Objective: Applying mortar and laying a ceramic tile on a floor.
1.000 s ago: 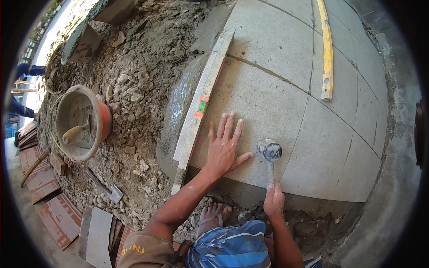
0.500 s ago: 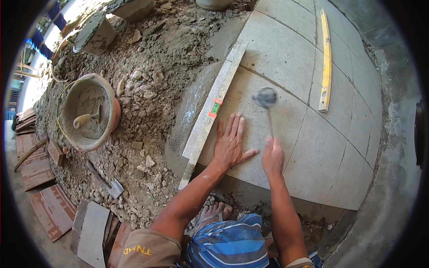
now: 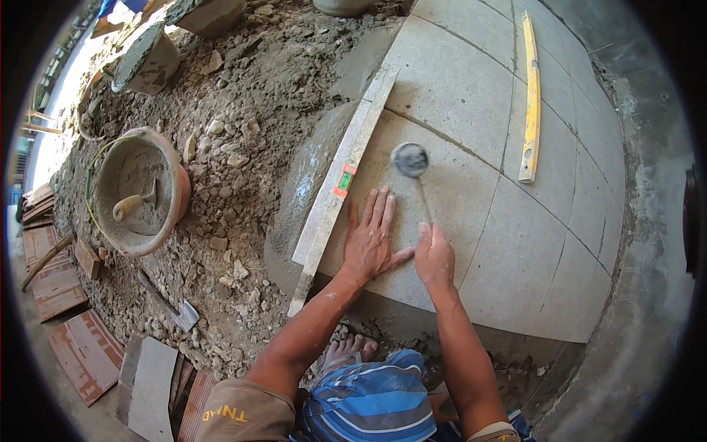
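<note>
My left hand (image 3: pixel 370 239) lies flat on a grey floor tile (image 3: pixel 464 202), fingers spread, pointing away from me. Beside its fingertips, along the tile's left edge, rests a long metal spirit level (image 3: pixel 324 236) with a green vial in an orange mount. My right hand (image 3: pixel 434 258) is wrapped round the handle of a mallet (image 3: pixel 410 160). The mallet's dark round head is blurred by motion and sits over the same tile; whether it touches the surface I cannot tell.
A yellow level (image 3: pixel 531 96) lies on the laid tiles at right. Left, on rubble and mortar, stand a bucket (image 3: pixel 177 188) holding a trowel (image 3: pixel 132 203), more mortar buckets (image 3: pixel 158 66) and a hammer-like tool (image 3: pixel 173 306). Stacked tiles (image 3: pixel 87 353) sit at lower left.
The mallet and my right hand have shifted left, nearer my left hand. My left hand stays flat on the tile. The whole view has moved slightly.
</note>
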`<action>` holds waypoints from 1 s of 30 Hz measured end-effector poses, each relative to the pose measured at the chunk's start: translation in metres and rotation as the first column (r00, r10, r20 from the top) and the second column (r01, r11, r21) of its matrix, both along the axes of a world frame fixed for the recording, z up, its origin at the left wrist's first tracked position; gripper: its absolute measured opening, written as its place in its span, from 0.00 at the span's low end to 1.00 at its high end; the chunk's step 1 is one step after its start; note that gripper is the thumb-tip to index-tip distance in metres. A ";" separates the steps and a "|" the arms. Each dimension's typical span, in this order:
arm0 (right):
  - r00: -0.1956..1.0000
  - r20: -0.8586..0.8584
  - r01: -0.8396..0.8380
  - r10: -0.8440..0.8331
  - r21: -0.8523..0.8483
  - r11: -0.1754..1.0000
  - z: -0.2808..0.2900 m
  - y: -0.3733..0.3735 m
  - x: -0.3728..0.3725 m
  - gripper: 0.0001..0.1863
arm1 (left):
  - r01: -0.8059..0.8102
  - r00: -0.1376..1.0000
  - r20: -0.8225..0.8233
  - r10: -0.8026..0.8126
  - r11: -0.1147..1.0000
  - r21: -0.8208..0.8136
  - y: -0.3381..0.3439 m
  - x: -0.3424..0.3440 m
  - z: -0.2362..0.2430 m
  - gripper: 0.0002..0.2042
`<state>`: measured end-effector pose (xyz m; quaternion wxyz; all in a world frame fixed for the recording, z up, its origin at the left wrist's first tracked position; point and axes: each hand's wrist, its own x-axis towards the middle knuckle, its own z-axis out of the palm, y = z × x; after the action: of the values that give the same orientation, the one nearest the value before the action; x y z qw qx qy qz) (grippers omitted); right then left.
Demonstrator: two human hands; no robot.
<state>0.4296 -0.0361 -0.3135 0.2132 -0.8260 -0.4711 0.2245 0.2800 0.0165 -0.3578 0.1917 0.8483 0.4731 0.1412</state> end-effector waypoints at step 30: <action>0.936 -0.317 0.234 -0.152 0.239 0.942 0.047 -0.149 -0.009 0.17 | 0.041 0.991 -0.126 -0.038 0.999 0.022 -0.003 0.010 0.010 0.58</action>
<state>0.4208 -0.1852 -0.2662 0.4138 -0.7886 -0.3763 0.2556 0.2899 0.0138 -0.3478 0.1537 0.8669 0.4656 0.0896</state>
